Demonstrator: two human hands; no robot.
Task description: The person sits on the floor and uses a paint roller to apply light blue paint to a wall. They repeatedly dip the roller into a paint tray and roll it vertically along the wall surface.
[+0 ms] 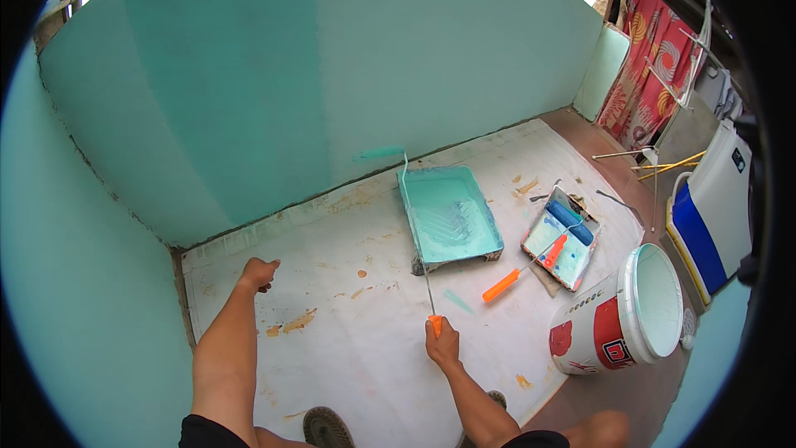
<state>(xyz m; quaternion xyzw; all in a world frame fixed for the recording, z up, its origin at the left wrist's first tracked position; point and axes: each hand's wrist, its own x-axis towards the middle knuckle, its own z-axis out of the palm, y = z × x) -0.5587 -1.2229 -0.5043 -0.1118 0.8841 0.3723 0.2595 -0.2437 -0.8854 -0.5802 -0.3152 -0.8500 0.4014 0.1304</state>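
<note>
Close in, the right hand is wrapped around the orange handle of a long metal-rod paint roller with a turquoise sleeve; the left hand curls in a loose fist over the stained white floor sheet. A white plastic bucket, right, bears a red label with white lettering. Open sheet separates the left hand from a rectangular turquoise tray. Beyond, the roller's sleeve lies near the sheet's far edge, before the turquoise wall.
</note>
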